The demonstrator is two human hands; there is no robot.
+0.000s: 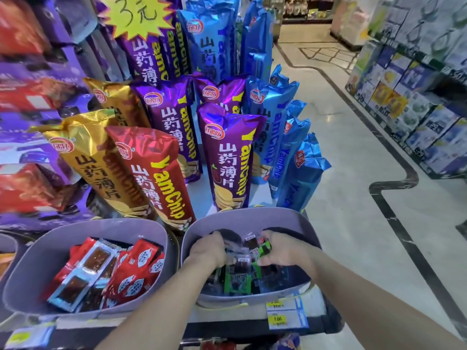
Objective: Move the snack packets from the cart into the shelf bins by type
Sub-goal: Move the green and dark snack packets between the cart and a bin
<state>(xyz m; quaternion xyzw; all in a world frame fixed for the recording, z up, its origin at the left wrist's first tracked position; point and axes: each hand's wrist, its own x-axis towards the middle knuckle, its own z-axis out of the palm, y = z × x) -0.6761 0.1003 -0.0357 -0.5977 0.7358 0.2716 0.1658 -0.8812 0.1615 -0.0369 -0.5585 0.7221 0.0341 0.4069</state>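
Shop aisle, glossy pale floor [353, 152] w/ dark inlay, boxed-goods shelving [417, 102] right

bins [161, 238] – 2 | hands [209, 248] – 2 | price tags [278, 319] – 2

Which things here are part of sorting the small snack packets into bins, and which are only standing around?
Part of the job:
- right bin with dark and green packets
- left hand and right hand, both inside the right bin among the packets
- left bin with red packets

Only standing around:
- YamChip bags
- yellow price sign
- boxes across the aisle
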